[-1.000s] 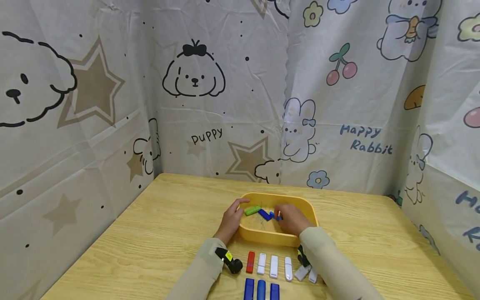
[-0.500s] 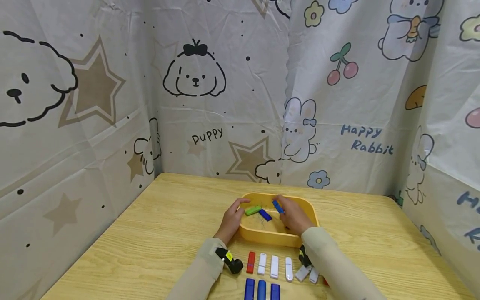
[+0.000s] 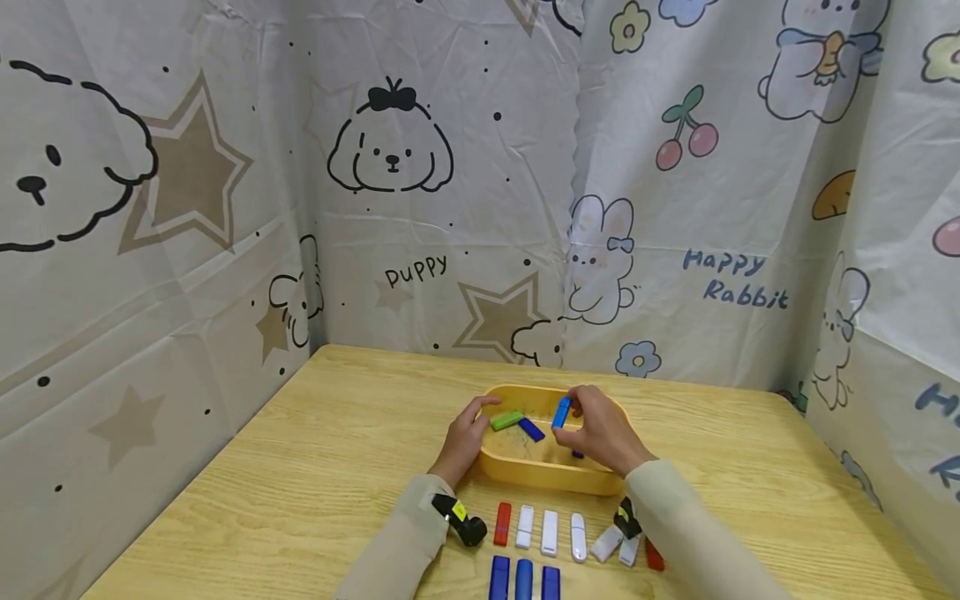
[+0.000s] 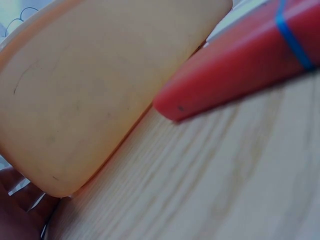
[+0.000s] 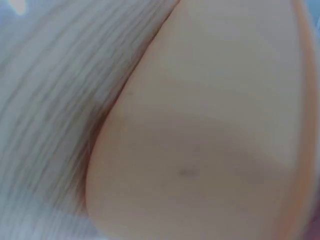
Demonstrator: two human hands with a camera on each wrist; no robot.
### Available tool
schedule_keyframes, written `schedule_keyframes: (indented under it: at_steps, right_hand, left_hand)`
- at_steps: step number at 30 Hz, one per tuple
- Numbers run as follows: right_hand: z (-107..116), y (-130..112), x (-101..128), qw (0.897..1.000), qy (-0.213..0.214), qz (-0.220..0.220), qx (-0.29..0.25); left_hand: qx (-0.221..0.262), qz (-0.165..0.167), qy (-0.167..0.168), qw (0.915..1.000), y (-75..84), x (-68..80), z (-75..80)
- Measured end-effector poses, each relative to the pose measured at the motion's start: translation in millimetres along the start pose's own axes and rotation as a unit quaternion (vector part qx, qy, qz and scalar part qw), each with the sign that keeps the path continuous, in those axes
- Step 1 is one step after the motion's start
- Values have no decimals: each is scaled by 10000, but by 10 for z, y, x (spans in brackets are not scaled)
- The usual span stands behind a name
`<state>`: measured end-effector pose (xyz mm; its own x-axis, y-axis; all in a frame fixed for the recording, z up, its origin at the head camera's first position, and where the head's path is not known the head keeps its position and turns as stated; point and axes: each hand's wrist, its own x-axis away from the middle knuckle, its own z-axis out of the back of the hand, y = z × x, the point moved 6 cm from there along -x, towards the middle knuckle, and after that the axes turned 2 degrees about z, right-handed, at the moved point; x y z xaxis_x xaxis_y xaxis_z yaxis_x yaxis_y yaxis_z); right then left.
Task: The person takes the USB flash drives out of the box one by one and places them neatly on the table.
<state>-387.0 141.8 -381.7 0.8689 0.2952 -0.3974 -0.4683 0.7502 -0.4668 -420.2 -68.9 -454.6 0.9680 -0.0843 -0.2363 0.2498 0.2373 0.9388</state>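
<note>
My right hand [image 3: 606, 429] pinches a blue USB stick [image 3: 562, 412] between thumb and fingers, above the yellow bin [image 3: 540, 477]. At the bin's left end, my left hand [image 3: 459, 442] grips the rim; its fingers [image 4: 31, 195] show against the bin's corner in the left wrist view. Inside the bin lie a green USB stick [image 3: 507, 421] and a dark blue one [image 3: 532, 429]. Another dark piece [image 3: 577, 454] is partly hidden below my right hand. The right wrist view shows mostly the bin's outer wall [image 5: 200, 125].
Before the bin stand a red USB stick [image 3: 502, 523] and several white ones [image 3: 549, 533] in a row. A second red stick [image 3: 655, 556] is partly behind the right sleeve. Blue sticks [image 3: 523, 579] line the frame's bottom edge. A printed curtain [image 3: 420, 225] surrounds the table.
My right hand has picked the blue USB stick off the bin's floor, raised it and turned it more upright, shifting slightly right. My left hand stays at the rim.
</note>
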Motion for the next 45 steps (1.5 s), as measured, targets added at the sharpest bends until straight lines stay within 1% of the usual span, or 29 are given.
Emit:
schedule_keyframes:
  at_steps: [3, 9, 14, 17, 22, 28, 32, 35, 37, 40, 45]
  right_hand:
    - [79, -58, 112, 9995, 177, 238, 125]
    - [206, -227, 349, 9967, 374, 712, 81]
    - [255, -345, 579, 9929, 404, 1122, -28]
    - [248, -361, 715, 9923, 380, 1174, -119]
    - [232, -373, 913, 9943, 238, 1015, -237]
    - [197, -381, 1060, 9946, -201, 949, -360]
    - [154, -355, 1143, 9923, -448, 1108, -316]
    - [114, -334, 1215, 9902, -744, 1162, -201]
    - [91, -328, 1252, 9889, -1040, 1055, -149]
    - [70, -326, 1282, 9855, -1508, 762, -159]
    - [21, -342, 1308, 9741, -2181, 447, -386]
  left_hand:
    - [-3, 42, -20, 10000, -8, 6, -8]
    - [-21, 105, -29, 9999, -25, 3, -12]
    - [-14, 141, 10, 9999, -61, -26, -11]
    - [12, 145, 9, 9999, -67, -33, -15]
    - [0, 142, -30, 9999, -58, -17, -23]
    - [3, 121, 40, 9999, -41, -18, -16]
    - [-3, 113, 45, 9999, -43, -23, -19]
    - [-25, 81, 20, 10000, -38, -22, -25]
    - [-28, 69, 17, 10000, -27, -21, -23]
    - [-39, 50, 31, 10000, -13, -20, -16]
    - [-67, 67, 49, 9999, -29, -26, -9]
